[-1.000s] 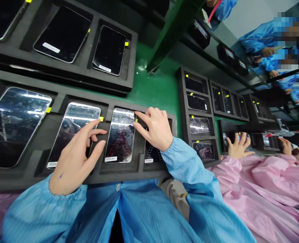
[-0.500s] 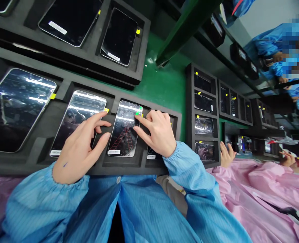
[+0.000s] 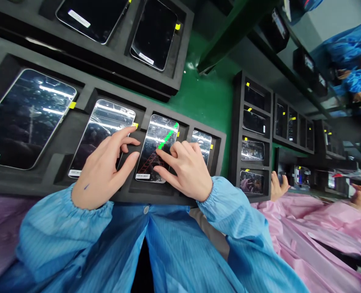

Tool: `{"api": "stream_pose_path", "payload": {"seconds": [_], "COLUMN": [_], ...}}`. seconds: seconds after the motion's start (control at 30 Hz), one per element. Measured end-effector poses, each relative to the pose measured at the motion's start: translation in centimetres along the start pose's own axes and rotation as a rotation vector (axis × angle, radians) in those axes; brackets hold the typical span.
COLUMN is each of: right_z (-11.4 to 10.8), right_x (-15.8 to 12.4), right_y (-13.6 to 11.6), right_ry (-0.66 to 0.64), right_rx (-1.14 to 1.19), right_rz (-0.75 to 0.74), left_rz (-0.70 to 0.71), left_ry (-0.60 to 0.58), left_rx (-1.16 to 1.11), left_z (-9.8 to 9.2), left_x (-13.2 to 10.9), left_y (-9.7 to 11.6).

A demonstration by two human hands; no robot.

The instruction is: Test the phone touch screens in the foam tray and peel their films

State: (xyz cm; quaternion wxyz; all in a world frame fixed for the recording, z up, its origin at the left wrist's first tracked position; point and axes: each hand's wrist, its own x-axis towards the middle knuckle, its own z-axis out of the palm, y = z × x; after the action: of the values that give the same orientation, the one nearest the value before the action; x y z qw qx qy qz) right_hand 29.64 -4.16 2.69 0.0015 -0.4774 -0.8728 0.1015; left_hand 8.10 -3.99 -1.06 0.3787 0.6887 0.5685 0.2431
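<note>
Green dashes [image 3: 168, 136] mark only the upper half of the phone [image 3: 154, 132] in the black foam tray [image 3: 46, 183], mid front edge, lower glass seemingly bare; R hand [image 3: 188, 173] narrow, fingertips on that glass, L hand [image 3: 102, 167] wide, on foam beside.

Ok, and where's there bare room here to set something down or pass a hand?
Green bench surface shows between the upper foam tray, the front foam tray and the side foam tray. It's crowded on the front tray, where the left hand and right hand sit around the phone.
</note>
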Motion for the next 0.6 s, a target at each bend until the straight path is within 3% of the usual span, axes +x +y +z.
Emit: {"api": "stream_pose_path", "payload": {"seconds": [0.6], "right_z": [1.0], "right_x": [-1.1], "right_y": [-3.7], "right_ry": [0.029], "right_rx": [0.071], "right_rz": [-0.191], "left_rz": [-0.002], "left_ry": [0.019], "left_rx": [-0.02], "left_z": [-0.1], "left_x": [0.1], "left_y": [0.1]}}
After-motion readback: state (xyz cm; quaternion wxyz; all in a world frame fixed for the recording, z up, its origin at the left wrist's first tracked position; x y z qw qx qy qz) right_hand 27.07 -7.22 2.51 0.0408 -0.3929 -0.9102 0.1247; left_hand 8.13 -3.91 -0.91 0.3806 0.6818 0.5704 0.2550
